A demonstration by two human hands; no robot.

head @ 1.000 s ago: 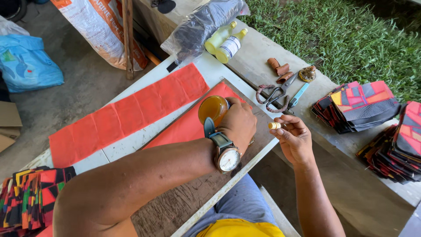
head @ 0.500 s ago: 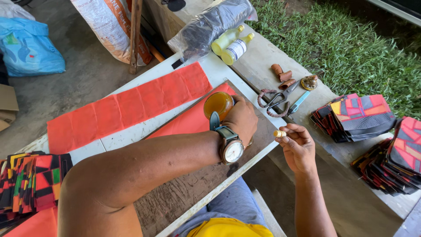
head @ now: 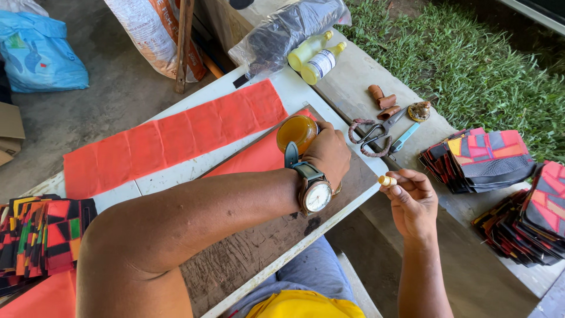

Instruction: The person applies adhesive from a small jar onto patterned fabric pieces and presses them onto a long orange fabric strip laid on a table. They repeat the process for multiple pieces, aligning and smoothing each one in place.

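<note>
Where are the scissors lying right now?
In the head view, the scissors lie on the grey bench, right of the amber jar under the left hand, beside the brown rolls.

My left arm came in from the lower left of the frame, forearm stretched toward the middle, wrist bent a bit. Left hand (head: 327, 154) was curled shut, knuckles up, fingers wrapped tight. Right hand (head: 413, 200) sat just right of center, fingers pinched together at the tips, forearm running down to the bottom edge.
</note>
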